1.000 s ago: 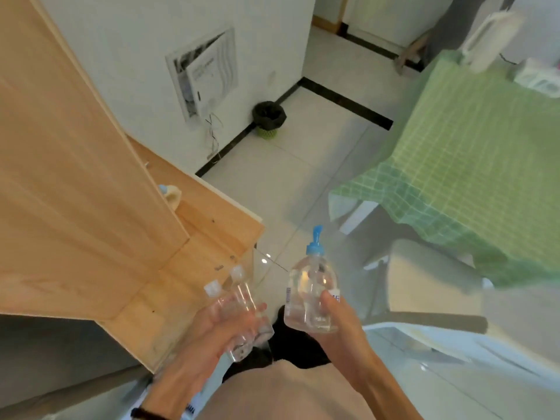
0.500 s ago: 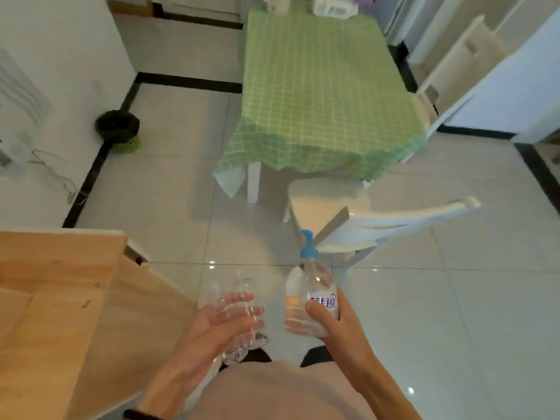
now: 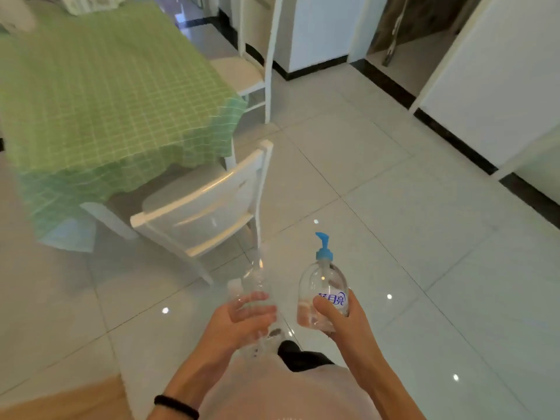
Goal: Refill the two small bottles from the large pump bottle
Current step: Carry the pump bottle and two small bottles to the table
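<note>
My left hand (image 3: 239,325) curls its fingers round both small bottles (image 3: 254,286) at once, above the tiled floor (image 3: 394,237). I judge that double grip risky: one slick bottle could slide out and drop. My right hand (image 3: 342,322) clamps the base of the large pump bottle (image 3: 321,286), upright just beside them. It is clear, with a blue pump and blue lettering; its fill I cannot tell. Ahead, the white chair (image 3: 197,207) could catch my knee.
</note>
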A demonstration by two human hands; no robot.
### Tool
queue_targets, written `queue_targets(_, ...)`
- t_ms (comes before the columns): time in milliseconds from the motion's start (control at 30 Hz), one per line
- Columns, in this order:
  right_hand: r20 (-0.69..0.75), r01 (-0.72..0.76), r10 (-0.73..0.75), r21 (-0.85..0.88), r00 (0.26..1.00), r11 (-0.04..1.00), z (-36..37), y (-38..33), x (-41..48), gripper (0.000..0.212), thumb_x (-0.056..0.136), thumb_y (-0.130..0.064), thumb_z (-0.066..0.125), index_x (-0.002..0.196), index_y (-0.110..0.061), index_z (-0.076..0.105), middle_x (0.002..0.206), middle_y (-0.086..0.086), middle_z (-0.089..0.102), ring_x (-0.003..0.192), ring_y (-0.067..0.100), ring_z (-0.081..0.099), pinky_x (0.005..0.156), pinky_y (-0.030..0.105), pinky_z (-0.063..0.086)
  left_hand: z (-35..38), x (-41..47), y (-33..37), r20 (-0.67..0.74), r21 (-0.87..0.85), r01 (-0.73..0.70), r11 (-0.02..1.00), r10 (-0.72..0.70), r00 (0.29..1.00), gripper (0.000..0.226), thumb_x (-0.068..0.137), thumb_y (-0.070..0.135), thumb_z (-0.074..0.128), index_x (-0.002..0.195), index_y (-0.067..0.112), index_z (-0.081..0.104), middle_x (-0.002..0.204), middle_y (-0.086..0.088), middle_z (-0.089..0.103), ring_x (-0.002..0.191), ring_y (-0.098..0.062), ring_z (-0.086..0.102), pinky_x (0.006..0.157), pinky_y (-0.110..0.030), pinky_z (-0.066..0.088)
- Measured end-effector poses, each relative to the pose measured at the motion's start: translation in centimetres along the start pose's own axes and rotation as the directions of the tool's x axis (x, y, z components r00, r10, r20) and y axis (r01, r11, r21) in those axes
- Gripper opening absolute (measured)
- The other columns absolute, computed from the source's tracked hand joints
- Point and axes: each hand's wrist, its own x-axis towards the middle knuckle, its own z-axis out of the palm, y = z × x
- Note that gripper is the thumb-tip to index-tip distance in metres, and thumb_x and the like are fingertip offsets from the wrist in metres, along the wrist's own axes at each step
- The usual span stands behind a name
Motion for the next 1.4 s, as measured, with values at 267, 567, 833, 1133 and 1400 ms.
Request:
queue_targets(267,-0.22,-0.05,0.078,0.128,0.972,0.99,-13.2,-0.9,2.4,0.074,0.058,-0.062,0.083,0.125,-0.032,0.068,0.107,0.001,0.082,0.102,0.021,0.08,0.092,0.04,0.062,8.9,6.8,5.1,0.106,0.176,0.012,0.984,-0.031,0.994,0.051,0.069,0.027,0.088,0.118,0.025,0.077,0.116,0.001,0.08,0.106,-0.018,0.078,0.08,-0.027,0.064)
queue_targets(567,-0.222,-0.13,0.154,0.117,0.963,0.985,-15.7,-5.3,12.2,0.05,0.095,-0.03,0.078,0.141,-0.021,0.06,0.123,0.013,0.076,0.116,0.032,0.073,0.107,0.054,0.058,9.3,15.9,8.9,0.055,0.136,0.072,0.988,-0.08,0.995,0.051,0.065,0.032,0.094,0.113,0.036,0.079,0.118,0.0,0.08,0.11,-0.019,0.077,0.082,-0.028,0.064)
queue_targets(833,-0.216,-0.119,0.138,0.098,0.966,0.988,-17.2,-15.8,25.7,0.065,0.077,-0.043,0.089,0.134,-0.025,0.063,0.118,0.012,0.078,0.112,0.032,0.075,0.096,0.049,0.063,11.3,31.5,17.3,0.134,0.085,0.085,0.993,-0.096,0.986,0.049,0.069,0.027,0.097,0.112,0.039,0.078,0.118,0.004,0.08,0.107,-0.012,0.077,0.078,-0.021,0.062)
queue_targets(1133,-0.151,-0.06,0.061,0.014,0.987,0.998,-17.4,-28.7,41.9,0.054,0.079,-0.052,0.088,0.126,-0.041,0.064,0.104,-0.013,0.081,0.1,0.011,0.078,0.089,0.034,0.061,13.0,46.3,30.6,0.096,0.044,-0.013,0.999,0.009,0.995,0.045,0.077,0.027,0.092,0.118,0.033,0.075,0.121,-0.003,0.079,0.107,-0.019,0.077,0.084,-0.027,0.062)
queue_targets(1400,-0.035,-0.042,0.039,-0.087,0.999,0.995,-16.1,-37.8,59.1,0.031,0.09,-0.035,0.083,0.114,-0.041,0.065,0.099,-0.008,0.079,0.098,0.015,0.077,0.082,0.032,0.062,11.3,58.2,38.6,-0.068,-0.088,0.024,0.996,-0.03,0.997,0.054,0.068,0.027,0.096,0.117,0.027,0.075,0.119,-0.008,0.079,0.111,-0.025,0.076,0.088,-0.033,0.061)
